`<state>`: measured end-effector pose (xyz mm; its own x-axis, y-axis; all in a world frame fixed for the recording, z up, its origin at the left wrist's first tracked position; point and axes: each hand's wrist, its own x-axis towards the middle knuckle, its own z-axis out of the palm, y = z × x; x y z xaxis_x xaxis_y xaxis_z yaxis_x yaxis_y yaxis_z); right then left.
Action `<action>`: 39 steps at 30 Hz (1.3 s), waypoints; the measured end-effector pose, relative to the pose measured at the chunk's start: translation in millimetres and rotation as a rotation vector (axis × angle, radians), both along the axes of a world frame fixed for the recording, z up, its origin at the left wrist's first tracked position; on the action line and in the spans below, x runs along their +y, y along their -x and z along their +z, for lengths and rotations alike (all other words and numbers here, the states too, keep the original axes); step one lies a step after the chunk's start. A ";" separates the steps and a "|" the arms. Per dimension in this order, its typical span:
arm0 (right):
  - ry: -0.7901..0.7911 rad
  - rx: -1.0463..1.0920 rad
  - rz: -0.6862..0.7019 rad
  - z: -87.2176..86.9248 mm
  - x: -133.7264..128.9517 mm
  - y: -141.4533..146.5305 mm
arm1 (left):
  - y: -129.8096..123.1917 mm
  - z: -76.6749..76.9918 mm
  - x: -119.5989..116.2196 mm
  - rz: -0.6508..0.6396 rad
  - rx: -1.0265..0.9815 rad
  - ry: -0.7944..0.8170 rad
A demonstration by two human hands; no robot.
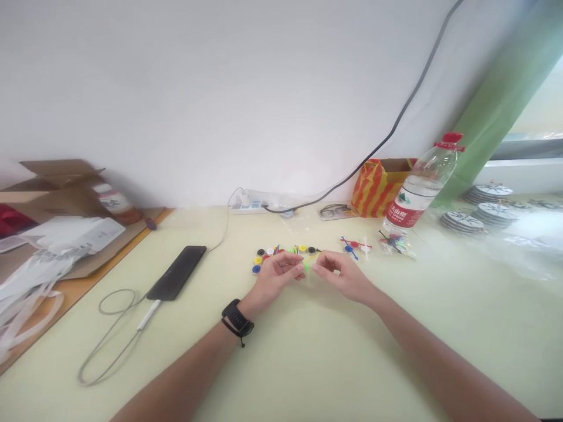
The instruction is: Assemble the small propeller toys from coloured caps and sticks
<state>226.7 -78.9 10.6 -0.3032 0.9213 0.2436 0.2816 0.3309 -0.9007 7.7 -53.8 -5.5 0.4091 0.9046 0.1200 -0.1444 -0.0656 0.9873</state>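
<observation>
Over the middle of the table, my left hand (280,272) and my right hand (341,274) meet fingertip to fingertip, both in a pinch. Between them is a small bright green plastic piece (307,267), partly hidden by the fingers; its exact shape is too small to tell. Just behind my hands lie several small round plastic pieces, among them a blue one (256,269) and a yellow one (257,260). Right of these, some thin plastic sticks with round centres, one red (353,243) and one blue (349,249), lie on the tabletop.
A phone (177,272) on a cable lies at left, near a cardboard box (59,176) and white straps (29,305). At the wall are a power strip (253,207), glasses (334,210) and a striped bag (369,187). A water bottle (417,190) and stacked discs (461,221) stand right.
</observation>
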 end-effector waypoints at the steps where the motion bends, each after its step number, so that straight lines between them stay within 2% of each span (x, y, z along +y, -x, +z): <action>1: 0.005 0.000 0.008 -0.6 -1.0 2.0 | -0.2 0.8 -0.4 -0.002 0.000 -0.003; 9: -0.020 -0.012 0.039 -4.6 -3.7 5.9 | 0.0 2.1 -1.2 -0.005 -0.009 -0.001; 17: -0.091 0.108 -0.117 -11.4 -4.8 6.3 | 0.3 1.6 -1.1 0.016 -0.039 0.014; 19: -0.040 0.090 -0.086 -10.7 -4.8 5.0 | 0.7 1.1 -1.0 0.022 -0.033 0.010; 23: 0.108 0.054 0.068 -5.1 -3.6 1.1 | 0.9 0.5 -0.3 0.035 -0.020 0.016; 27: 0.057 0.059 0.035 -1.9 -2.9 3.0 | 0.0 1.1 0.0 0.029 -0.028 0.021; 33: 0.027 0.164 0.021 -6.4 -3.6 9.9 | -1.1 2.5 -1.9 0.010 -0.002 -0.003; 39: -0.025 0.087 0.022 -6.5 -7.2 8.7 | -0.2 2.8 -2.5 0.004 0.013 0.002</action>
<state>217.9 -86.1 4.2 -0.3004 0.9079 0.2925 0.1954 0.3587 -0.9128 7.9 -56.3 -2.7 0.4066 0.9066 0.1126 -0.1308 -0.0642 0.9893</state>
